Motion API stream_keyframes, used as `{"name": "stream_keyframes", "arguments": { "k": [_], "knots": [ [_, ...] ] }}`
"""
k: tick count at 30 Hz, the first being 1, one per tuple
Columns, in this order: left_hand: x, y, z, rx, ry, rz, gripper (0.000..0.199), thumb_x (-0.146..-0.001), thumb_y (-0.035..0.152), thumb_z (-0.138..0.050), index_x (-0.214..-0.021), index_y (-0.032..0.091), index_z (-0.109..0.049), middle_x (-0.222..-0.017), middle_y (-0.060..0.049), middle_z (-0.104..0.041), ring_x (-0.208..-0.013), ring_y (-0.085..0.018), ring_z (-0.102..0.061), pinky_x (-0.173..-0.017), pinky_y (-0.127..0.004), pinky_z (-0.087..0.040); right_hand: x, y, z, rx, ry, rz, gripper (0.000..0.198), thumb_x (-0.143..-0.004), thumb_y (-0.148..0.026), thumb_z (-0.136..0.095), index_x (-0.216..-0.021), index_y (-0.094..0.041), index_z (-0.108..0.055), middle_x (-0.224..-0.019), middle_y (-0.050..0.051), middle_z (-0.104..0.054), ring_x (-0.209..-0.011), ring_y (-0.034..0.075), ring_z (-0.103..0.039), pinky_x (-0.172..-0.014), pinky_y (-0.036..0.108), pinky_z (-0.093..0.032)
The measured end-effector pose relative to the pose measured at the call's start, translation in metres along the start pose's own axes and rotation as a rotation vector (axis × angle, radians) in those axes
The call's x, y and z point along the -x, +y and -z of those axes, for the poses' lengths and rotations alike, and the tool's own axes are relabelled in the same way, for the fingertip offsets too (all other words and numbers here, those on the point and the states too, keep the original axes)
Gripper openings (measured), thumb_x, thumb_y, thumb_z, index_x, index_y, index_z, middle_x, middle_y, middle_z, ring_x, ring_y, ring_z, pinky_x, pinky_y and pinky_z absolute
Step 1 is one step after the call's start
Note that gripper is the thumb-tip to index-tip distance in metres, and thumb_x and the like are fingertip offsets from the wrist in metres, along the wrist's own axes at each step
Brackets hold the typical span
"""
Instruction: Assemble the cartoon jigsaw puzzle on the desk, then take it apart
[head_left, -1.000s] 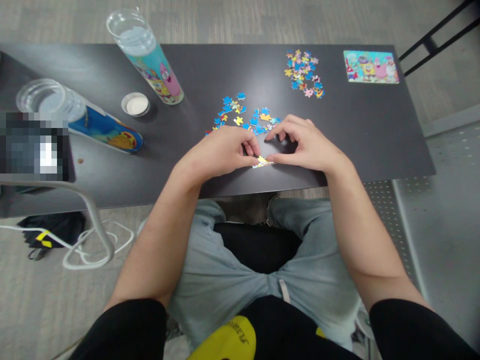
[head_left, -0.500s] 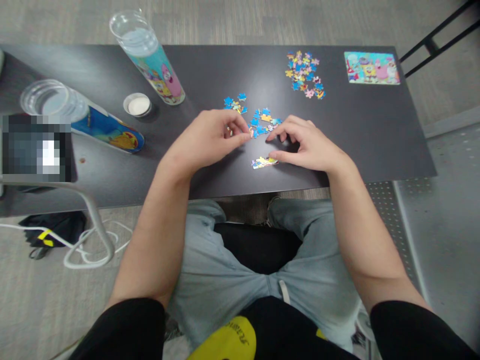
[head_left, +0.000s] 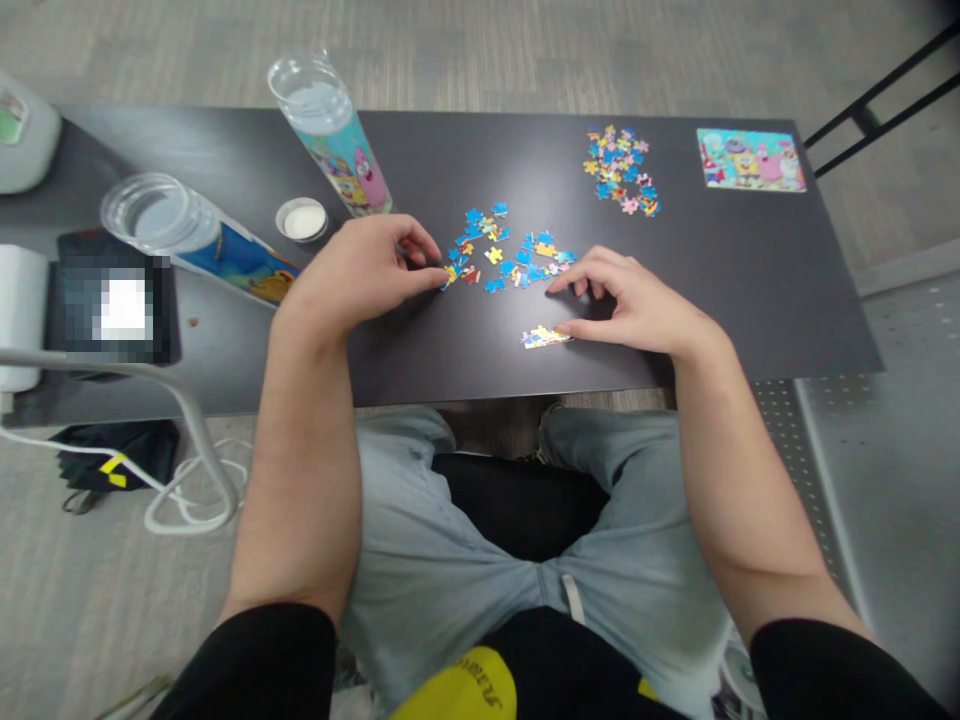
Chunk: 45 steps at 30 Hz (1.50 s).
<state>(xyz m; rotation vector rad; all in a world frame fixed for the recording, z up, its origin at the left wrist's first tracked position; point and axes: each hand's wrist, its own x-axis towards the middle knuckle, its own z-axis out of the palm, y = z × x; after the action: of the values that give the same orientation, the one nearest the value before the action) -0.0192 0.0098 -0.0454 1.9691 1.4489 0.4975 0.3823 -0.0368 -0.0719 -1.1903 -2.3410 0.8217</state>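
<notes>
My left hand (head_left: 367, 265) is at the left edge of the loose puzzle pieces, thumb and forefinger closing on a yellow and blue puzzle piece (head_left: 451, 271) at their tips. Several blue, yellow and red pieces lie just right of it, among them a yellow piece (head_left: 493, 256). Closer to me is a short strip of joined puzzle pieces (head_left: 543, 338), flat on the table. The thumb of my right hand (head_left: 637, 308) rests at the strip's right end. Its fingers are apart, the forefinger reaching toward a mostly blue cluster of pieces (head_left: 529, 270).
Another heap of pieces (head_left: 619, 165) lies farther back, left of a cartoon picture card (head_left: 752, 160). Two clear-topped cartoon tubes, one upright-looking (head_left: 345, 150) and one nearer (head_left: 247, 255), stand left beside a round lid (head_left: 301, 219). A dark device (head_left: 161, 300) sits behind a grey bar (head_left: 142, 368).
My left hand has moved left, away from the middle pieces, uncovering several of them. My right hand stays by the strip. The whole view has shifted slightly.
</notes>
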Motion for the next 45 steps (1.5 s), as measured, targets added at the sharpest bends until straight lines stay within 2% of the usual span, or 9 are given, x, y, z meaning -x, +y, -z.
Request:
{"name": "stream_keyframes", "arguments": {
  "k": [3, 6, 11, 19, 27, 34, 38, 42, 45],
  "knots": [
    [0.000, -0.003, 0.000, -0.039, -0.034, -0.010, 0.039, -0.086, 0.058, -0.101, -0.109, 0.030, -0.088, -0.094, -0.003, -0.082, -0.092, -0.025, -0.072, -0.089, -0.045, -0.059, -0.002, -0.003, -0.002, 0.024, 0.009, -0.009, 0.046, -0.105, -0.057, -0.097, -0.143, -0.032, -0.092, -0.126, 0.010, -0.078, -0.106, 0.035, -0.071, -0.104, 0.057, -0.051],
    [-0.001, 0.000, 0.002, -0.083, -0.067, -0.021, 0.034, -0.089, 0.057, -0.096, -0.108, 0.030, -0.088, -0.093, -0.002, -0.081, -0.090, -0.024, -0.071, -0.088, -0.043, -0.057, -0.003, -0.006, -0.004, 0.033, 0.015, -0.019, 0.045, -0.104, -0.053, -0.096, -0.142, -0.030, -0.092, -0.125, 0.010, -0.079, -0.106, 0.035, -0.072, -0.106, 0.058, -0.050],
    [-0.002, 0.001, 0.006, -0.103, -0.123, -0.054, 0.028, -0.090, 0.051, -0.088, -0.108, 0.030, -0.088, -0.093, -0.001, -0.082, -0.091, -0.024, -0.070, -0.087, -0.041, -0.056, -0.002, -0.003, -0.001, 0.017, 0.005, -0.032, 0.043, -0.106, -0.058, -0.096, -0.141, -0.033, -0.091, -0.125, 0.010, -0.079, -0.102, 0.036, -0.071, -0.103, 0.059, -0.057],
    [0.000, 0.013, -0.005, -0.152, 0.017, -0.164, 0.025, -0.098, 0.051, -0.087, -0.115, 0.032, -0.087, -0.107, -0.005, -0.079, -0.102, -0.027, -0.071, -0.100, -0.047, -0.062, 0.006, 0.012, 0.007, -0.099, 0.065, -0.039, 0.036, -0.106, -0.058, -0.100, -0.133, -0.036, -0.092, -0.114, 0.007, -0.076, -0.098, 0.033, -0.068, -0.096, 0.056, -0.063],
    [-0.004, 0.016, -0.022, -0.187, -0.007, -0.188, 0.026, -0.099, 0.045, -0.084, -0.119, 0.029, -0.088, -0.122, -0.008, -0.077, -0.107, -0.026, -0.070, -0.104, -0.047, -0.063, 0.010, 0.018, 0.010, -0.111, 0.101, -0.066, 0.034, -0.105, -0.063, -0.102, -0.129, -0.041, -0.092, -0.113, 0.009, -0.076, -0.098, 0.036, -0.067, -0.098, 0.062, -0.063],
    [-0.007, 0.022, -0.024, -0.147, -0.031, -0.177, 0.023, -0.099, 0.043, -0.082, -0.116, 0.029, -0.089, -0.120, -0.008, -0.076, -0.105, -0.027, -0.070, -0.104, -0.048, -0.062, 0.016, 0.014, 0.017, -0.072, 0.074, -0.092, 0.037, -0.108, -0.068, -0.099, -0.131, -0.041, -0.090, -0.118, 0.011, -0.076, -0.101, 0.037, -0.066, -0.100, 0.065, -0.062],
    [-0.007, 0.030, -0.028, -0.121, 0.017, -0.194, 0.019, -0.102, 0.042, -0.081, -0.116, 0.032, -0.087, -0.120, -0.007, -0.078, -0.111, -0.028, -0.070, -0.107, -0.047, -0.063, 0.018, 0.016, 0.019, -0.072, 0.094, -0.087, 0.039, -0.107, -0.067, -0.100, -0.131, -0.039, -0.090, -0.116, 0.009, -0.076, -0.099, 0.035, -0.066, -0.098, 0.062, -0.063],
    [-0.008, 0.043, -0.039, -0.150, 0.024, -0.230, 0.022, -0.104, 0.038, -0.079, -0.124, 0.031, -0.087, -0.131, -0.008, -0.080, -0.117, -0.029, -0.072, -0.111, -0.048, -0.063, 0.017, 0.016, 0.015, -0.055, 0.115, -0.097, 0.043, -0.115, -0.070, -0.091, -0.140, -0.035, -0.092, -0.113, 0.008, -0.075, -0.094, 0.032, -0.061, -0.098, 0.060, -0.063],
    [-0.008, 0.058, -0.051, -0.175, 0.010, -0.263, 0.028, -0.108, 0.036, -0.075, -0.133, 0.030, -0.087, -0.140, -0.010, -0.078, -0.122, -0.030, -0.074, -0.114, -0.050, -0.063, 0.015, 0.015, 0.011, -0.019, 0.131, -0.119, 0.048, -0.118, -0.074, -0.084, -0.149, -0.039, -0.095, -0.113, 0.008, -0.072, -0.093, 0.033, -0.061, -0.093, 0.059, -0.063]
  ]
}}
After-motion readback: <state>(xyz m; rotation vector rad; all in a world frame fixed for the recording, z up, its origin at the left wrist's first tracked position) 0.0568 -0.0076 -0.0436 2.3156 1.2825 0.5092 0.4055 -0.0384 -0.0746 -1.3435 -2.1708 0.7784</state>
